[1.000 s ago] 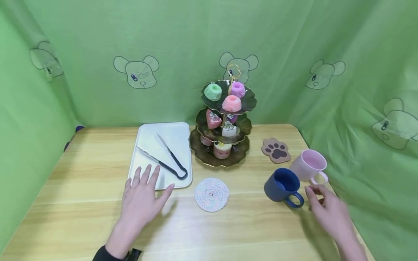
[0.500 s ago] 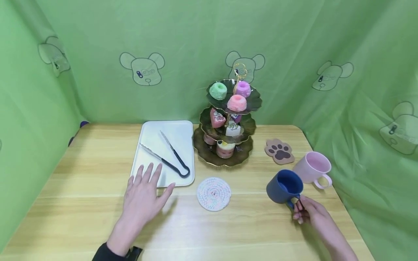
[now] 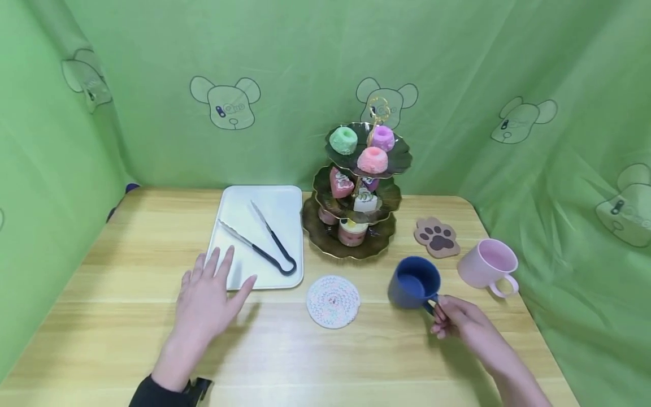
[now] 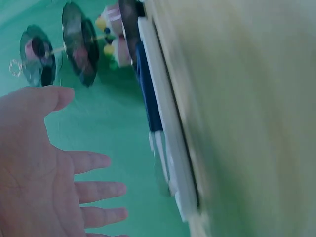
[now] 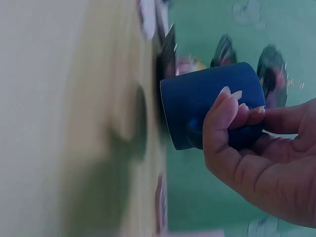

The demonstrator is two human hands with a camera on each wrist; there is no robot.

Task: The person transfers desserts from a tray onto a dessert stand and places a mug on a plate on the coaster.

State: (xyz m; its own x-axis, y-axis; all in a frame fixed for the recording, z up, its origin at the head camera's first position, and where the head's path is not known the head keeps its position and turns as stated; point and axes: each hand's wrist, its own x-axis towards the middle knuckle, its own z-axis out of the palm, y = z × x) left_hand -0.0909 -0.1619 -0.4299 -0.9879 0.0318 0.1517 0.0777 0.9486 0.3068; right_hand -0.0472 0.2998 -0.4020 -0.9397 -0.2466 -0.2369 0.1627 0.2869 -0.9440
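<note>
My right hand [image 3: 465, 325] grips a dark blue mug [image 3: 413, 282] by its handle. In the right wrist view the mug [image 5: 212, 103] is held off the wooden table, with its shadow beside it and the fingers curled at the handle. To the left of the mug lies a round woven coaster [image 3: 333, 302] in pale colours. My left hand [image 3: 205, 302], fingers spread and straight, is by the front left corner of a white tray [image 3: 234, 198] and holds nothing. In the left wrist view this hand [image 4: 39, 168] hovers beside the tray's edge.
Black-handled tongs [image 3: 269, 257] lie on the tray. A three-tier stand [image 3: 351, 249] with small cakes rises at the back. A paw-shaped coaster [image 3: 437, 237] and a pink mug [image 3: 483, 268] are at the right, near the green curtain [image 3: 559, 226].
My right hand has taken hold of the blue mug's handle and moved the mug left, away from the pink mug. My left hand has shifted slightly left.
</note>
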